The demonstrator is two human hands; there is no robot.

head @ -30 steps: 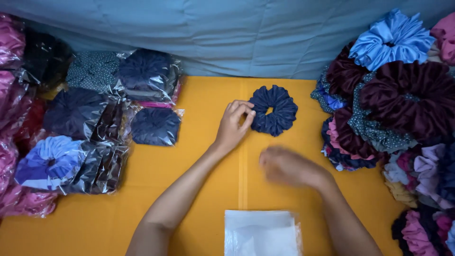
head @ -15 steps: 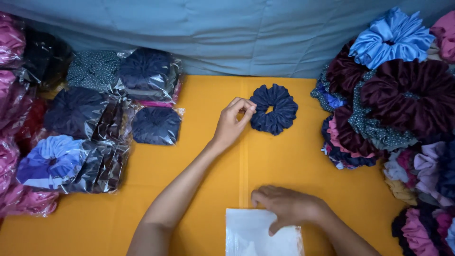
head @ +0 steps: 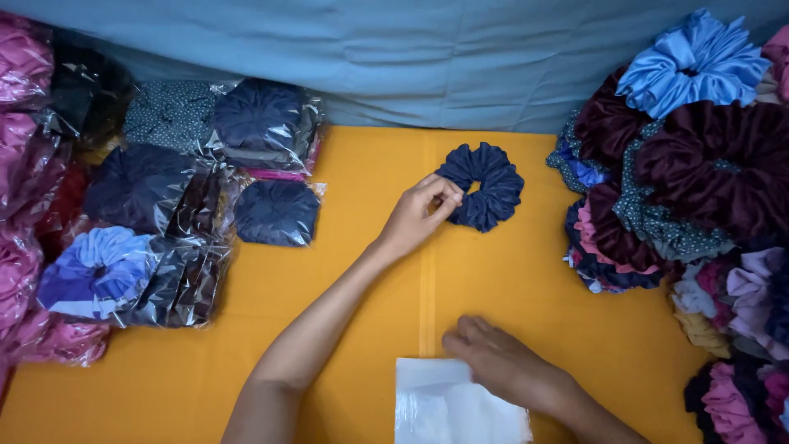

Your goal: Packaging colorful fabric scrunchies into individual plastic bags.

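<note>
A dark navy scrunchie [head: 486,182] lies on the orange tabletop [head: 526,279] near the back. My left hand [head: 417,215] reaches up to it, and its fingertips pinch the scrunchie's left edge. Close to the front edge, my right hand [head: 500,363] rests flat with its fingers on the top right corner of a stack of clear plastic bags [head: 450,404].
Bagged scrunchies [head: 164,205] in navy, blue, pink and black are piled at the left. A heap of loose scrunchies [head: 690,181] in maroon, blue, pink and dotted fabric fills the right side. A blue cloth [head: 411,49] hangs behind the table.
My right hand has come down from the middle of the table to the plastic bags at the front. My left hand has stayed on the navy scrunchie.
</note>
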